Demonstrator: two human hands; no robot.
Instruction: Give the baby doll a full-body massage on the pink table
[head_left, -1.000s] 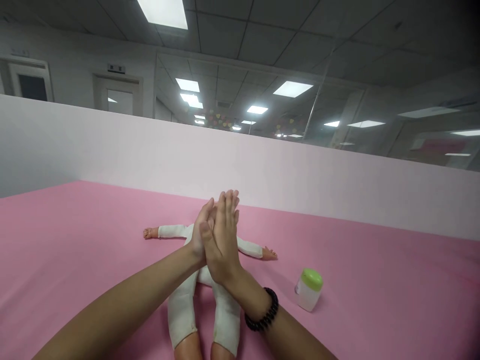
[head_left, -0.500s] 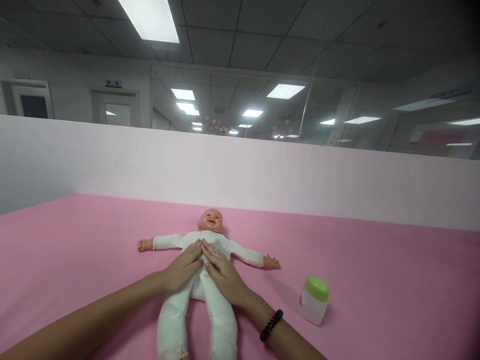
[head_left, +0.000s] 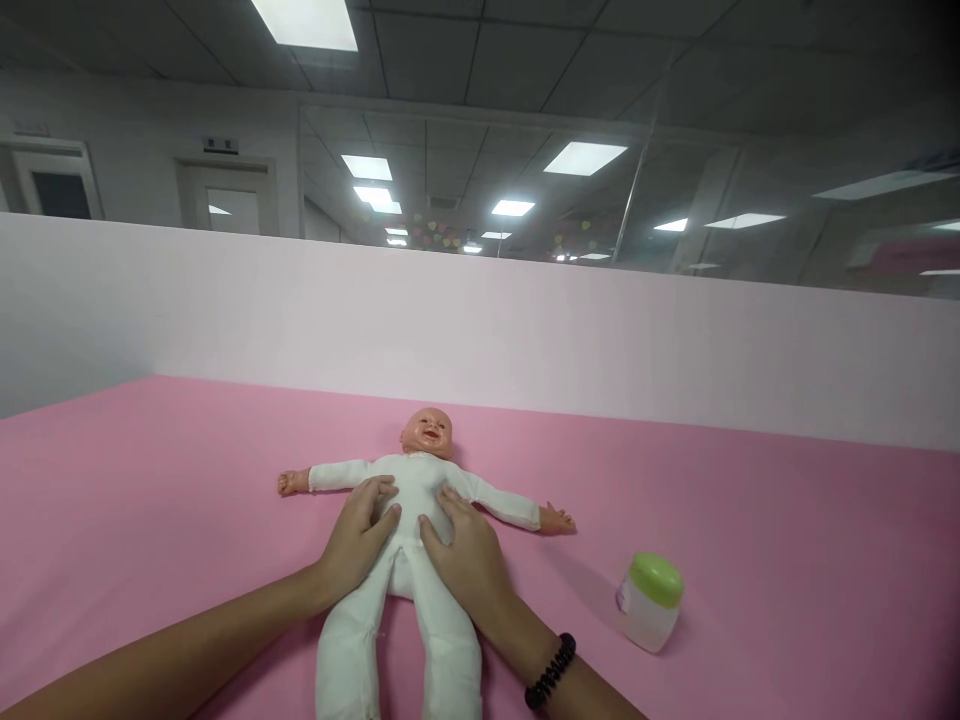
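Observation:
A baby doll [head_left: 420, 490] with a white cloth body lies on its back, arms stretched out to both sides and its head at the far end. My left hand [head_left: 360, 535] rests on the left side of its belly, thumb apart from the fingers. On the opposite side of the belly lies my right hand [head_left: 469, 550], also with the thumb spread away; some fingertips curve round the doll's flank. A strip of white cloth shows between the two hands. Both hands are open and hold nothing. Around my right wrist is a black coiled band [head_left: 551, 672].
Under the doll is a pink padded surface [head_left: 187, 520]. To the right stands a jar with a green lid [head_left: 654, 600], slightly tilted in view. A low white wall [head_left: 480, 330] borders the far side, with glass above it.
My hands have moved apart, from fingertips meeting at the middle of the doll's chest to its two sides. The camera view has shifted slightly.

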